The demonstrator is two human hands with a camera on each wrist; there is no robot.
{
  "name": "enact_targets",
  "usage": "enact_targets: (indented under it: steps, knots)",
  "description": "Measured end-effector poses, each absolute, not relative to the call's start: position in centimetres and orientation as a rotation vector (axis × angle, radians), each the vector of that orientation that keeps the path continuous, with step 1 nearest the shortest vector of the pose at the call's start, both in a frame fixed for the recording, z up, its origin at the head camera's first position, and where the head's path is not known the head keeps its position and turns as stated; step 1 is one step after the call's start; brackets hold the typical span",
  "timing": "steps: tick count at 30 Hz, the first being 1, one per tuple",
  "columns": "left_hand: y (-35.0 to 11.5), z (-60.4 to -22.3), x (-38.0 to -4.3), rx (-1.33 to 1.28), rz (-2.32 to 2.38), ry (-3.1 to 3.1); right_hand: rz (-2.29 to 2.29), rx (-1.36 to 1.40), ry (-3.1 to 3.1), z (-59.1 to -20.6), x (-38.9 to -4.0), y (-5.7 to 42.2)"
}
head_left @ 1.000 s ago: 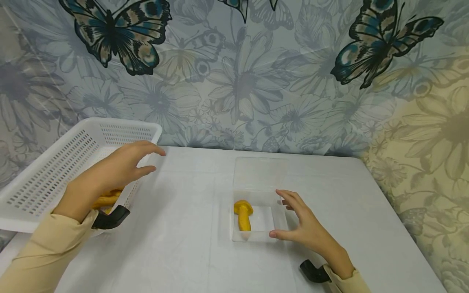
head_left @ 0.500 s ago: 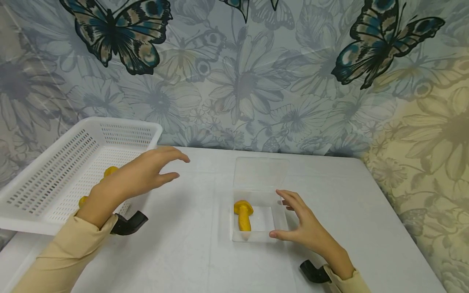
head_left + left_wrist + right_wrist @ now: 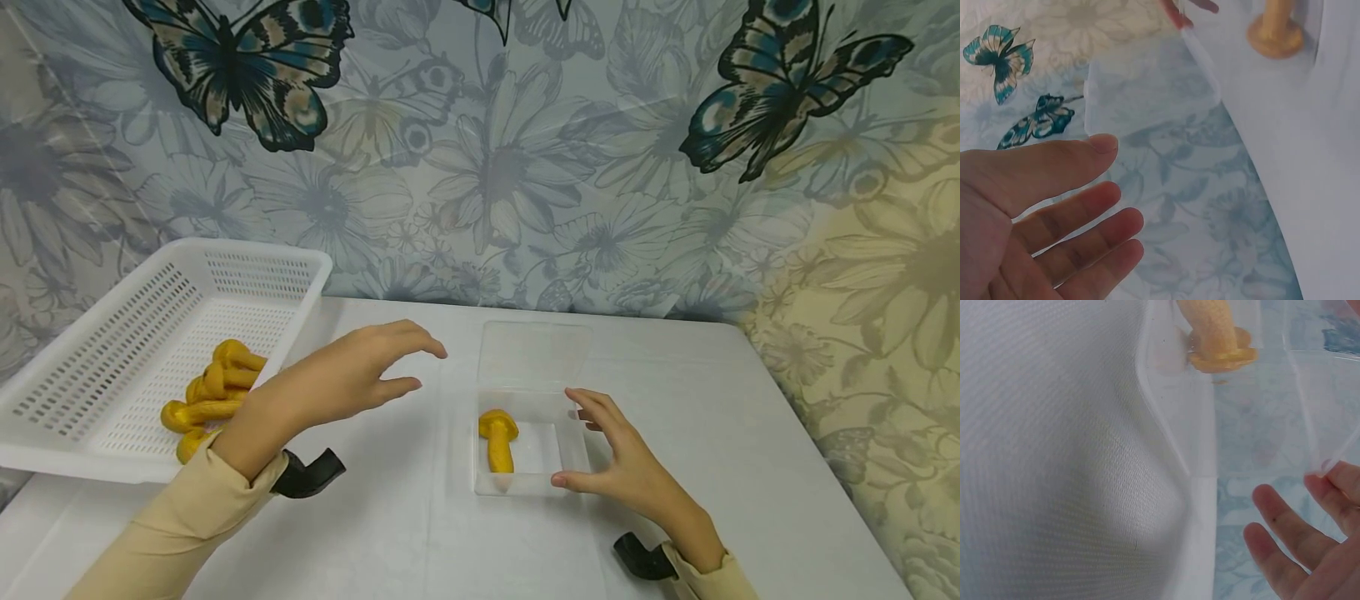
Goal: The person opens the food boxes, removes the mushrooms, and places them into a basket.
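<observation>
My left hand (image 3: pixel 348 375) hangs above the table between the basket and the box, thumb and fingers spread apart, holding nothing. In the left wrist view that empty hand (image 3: pixel 1054 215) shows its palm side. A clear plastic box (image 3: pixel 538 450) stands on the table with its lid (image 3: pixel 534 352) laid back. Inside, along its left side, lies one yellow mushroom (image 3: pixel 500 442), cap toward the back. My right hand (image 3: pixel 633 462) holds the box at its right side, thumb at the front corner and index finger toward the back. The right wrist view shows other fingers (image 3: pixel 1291 531) off the box.
At the left, a white perforated basket (image 3: pixel 82 333) contains several yellow mushrooms (image 3: pixel 213 392), partly hidden behind the left forearm. A white cloth (image 3: pixel 375 517) covers the table. Butterfly-patterned fabric (image 3: pixel 510 183) hangs behind it.
My left hand has moved right, out from over the basket and toward the box, uncovering the mushrooms in the basket. The right hand, box and its mushroom have stayed put.
</observation>
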State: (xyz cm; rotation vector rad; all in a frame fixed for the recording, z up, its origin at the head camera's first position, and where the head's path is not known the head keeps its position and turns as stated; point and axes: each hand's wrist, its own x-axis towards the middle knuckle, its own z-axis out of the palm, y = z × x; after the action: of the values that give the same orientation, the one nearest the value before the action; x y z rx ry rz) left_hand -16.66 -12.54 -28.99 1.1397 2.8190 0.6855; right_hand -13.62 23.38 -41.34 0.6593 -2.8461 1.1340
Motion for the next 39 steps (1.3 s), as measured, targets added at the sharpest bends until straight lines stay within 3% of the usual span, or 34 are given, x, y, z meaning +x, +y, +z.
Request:
enact_targets:
  steps: [39]
  knots:
    - [-2.8, -34.0, -17.2, 1.235, 0.513, 2.518, 1.169, 0.704, -2.803, -41.3, -13.6, 23.6]
